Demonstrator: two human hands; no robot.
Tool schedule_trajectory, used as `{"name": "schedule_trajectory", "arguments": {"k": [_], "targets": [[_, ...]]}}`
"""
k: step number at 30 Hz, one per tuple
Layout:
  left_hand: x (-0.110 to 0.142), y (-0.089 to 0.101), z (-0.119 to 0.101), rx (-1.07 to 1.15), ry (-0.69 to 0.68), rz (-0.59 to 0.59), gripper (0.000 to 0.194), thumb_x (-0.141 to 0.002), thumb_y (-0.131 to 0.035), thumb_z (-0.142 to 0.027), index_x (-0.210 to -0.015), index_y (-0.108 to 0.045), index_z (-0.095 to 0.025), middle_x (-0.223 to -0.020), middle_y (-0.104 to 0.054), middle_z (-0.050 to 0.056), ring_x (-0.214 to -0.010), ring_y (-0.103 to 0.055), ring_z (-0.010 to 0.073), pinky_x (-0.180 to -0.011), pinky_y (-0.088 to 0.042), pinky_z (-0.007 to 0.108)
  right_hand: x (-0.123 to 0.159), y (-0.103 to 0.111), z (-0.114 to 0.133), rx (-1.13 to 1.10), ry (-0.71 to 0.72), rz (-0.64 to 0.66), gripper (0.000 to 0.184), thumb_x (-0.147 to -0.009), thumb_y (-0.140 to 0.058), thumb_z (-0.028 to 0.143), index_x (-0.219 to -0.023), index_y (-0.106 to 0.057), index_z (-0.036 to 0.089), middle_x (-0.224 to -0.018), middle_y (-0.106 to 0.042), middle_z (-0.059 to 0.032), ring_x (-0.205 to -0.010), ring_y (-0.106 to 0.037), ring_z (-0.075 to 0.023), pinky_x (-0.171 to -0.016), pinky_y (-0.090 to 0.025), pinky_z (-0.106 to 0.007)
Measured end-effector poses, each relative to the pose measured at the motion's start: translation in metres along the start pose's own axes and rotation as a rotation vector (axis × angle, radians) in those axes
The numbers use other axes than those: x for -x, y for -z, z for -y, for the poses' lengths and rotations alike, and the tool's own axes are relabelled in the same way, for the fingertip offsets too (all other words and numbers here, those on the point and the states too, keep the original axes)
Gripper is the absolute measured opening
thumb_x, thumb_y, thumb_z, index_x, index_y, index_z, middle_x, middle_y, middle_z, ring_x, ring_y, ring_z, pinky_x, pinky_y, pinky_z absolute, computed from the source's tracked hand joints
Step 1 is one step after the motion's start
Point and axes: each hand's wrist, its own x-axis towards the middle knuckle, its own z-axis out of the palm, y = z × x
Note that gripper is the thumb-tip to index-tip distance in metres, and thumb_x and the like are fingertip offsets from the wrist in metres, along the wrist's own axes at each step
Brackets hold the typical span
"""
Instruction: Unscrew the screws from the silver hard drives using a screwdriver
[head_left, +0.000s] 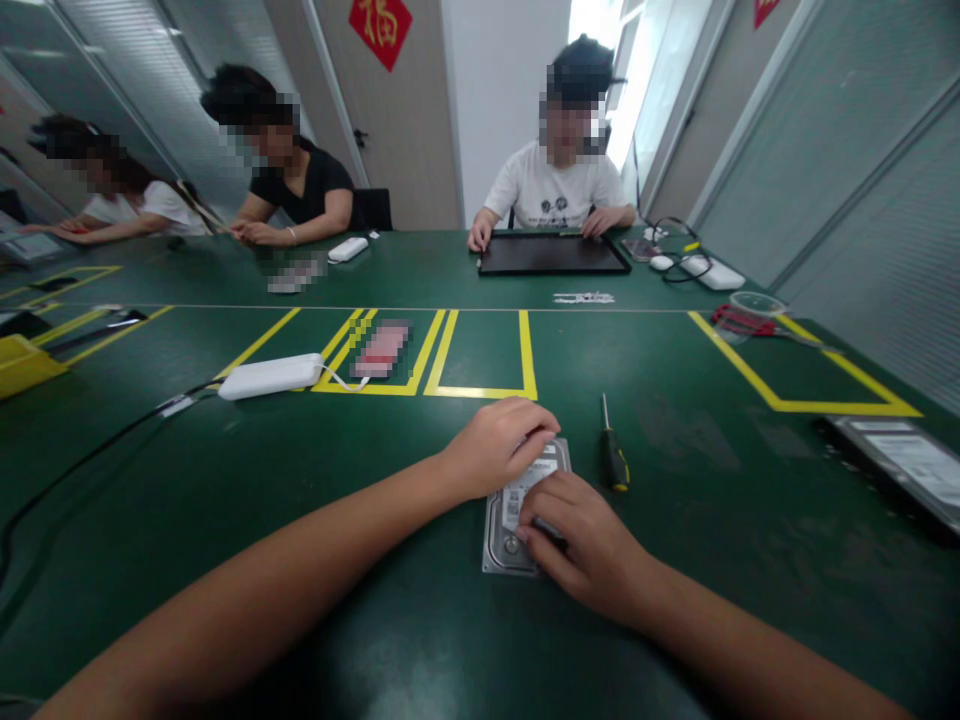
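A silver hard drive (496, 552) lies on the green table in front of me, a white label (514, 497) on its upper face. My left hand (499, 447) is closed over its far end, fingers bent down at the edge. Over the right side of the label, my right hand (589, 540) has its fingers curled together, thumb near the fingertips. Whatever these fingertips pinch, if anything, is too small or hidden to make out. To the right of the drive lies a screwdriver (614, 455) with a black and yellow handle, its shaft pointing away from me.
Another hard drive (900, 460) lies at the right. A white power bank (271, 376) is cabled to a pink phone (382, 350). Yellow tape (529, 355) marks the table (337, 560). Across it, a person (559, 185) handles a dark flat panel (555, 257); others sit left.
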Motion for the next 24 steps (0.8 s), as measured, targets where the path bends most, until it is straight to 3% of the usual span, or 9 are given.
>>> {"name": "schedule_trajectory", "arguments": {"k": [6,15,18,24], "targets": [[-0.008,-0.006,0.004,0.017,-0.001,0.046,0.013,-0.087,-0.050,-0.014,-0.091,-0.063,-0.016,-0.083,-0.068,0.003,-0.074,-0.062,0.0145,-0.074,-0.050,0.028,-0.001,0.000,0.000,0.005,0.007,-0.004,0.010,-0.092,-0.051,0.019,-0.089,-0.061,0.017,-0.089,-0.062,-0.0057,-0.088,-0.053,-0.0188,-0.083,-0.042,-0.036],[-0.016,-0.008,0.007,-0.019,-0.120,-0.050,0.014,-0.087,-0.050,-0.018,-0.085,-0.064,-0.016,-0.073,-0.066,0.001,-0.067,-0.059,0.0126,-0.068,-0.049,0.026,0.000,-0.002,-0.003,-0.001,0.012,-0.008,0.010,-0.092,-0.053,0.020,-0.090,-0.061,0.017,-0.089,-0.062,-0.0053,-0.088,-0.053,-0.0187,-0.083,-0.042,-0.036],[-0.019,-0.008,0.010,-0.006,-0.108,0.017,0.016,-0.092,-0.049,-0.019,-0.091,-0.064,-0.015,-0.082,-0.068,0.003,-0.075,-0.061,0.0133,-0.074,-0.050,0.026,-0.001,-0.002,-0.003,-0.008,0.008,0.001,0.009,-0.092,-0.052,0.020,-0.089,-0.061,0.017,-0.089,-0.062,-0.0052,-0.087,-0.053,-0.0185,-0.082,-0.041,-0.035],[-0.025,-0.008,0.021,-0.006,-0.054,0.273,0.016,-0.099,-0.045,-0.022,-0.097,-0.060,-0.016,-0.093,-0.066,0.005,-0.088,-0.060,0.0164,-0.082,-0.048,0.029,0.000,-0.001,-0.004,-0.005,0.003,0.017,0.011,-0.093,-0.050,0.020,-0.090,-0.060,0.017,-0.088,-0.061,-0.0051,-0.086,-0.052,-0.0182,-0.081,-0.039,-0.035]]}}
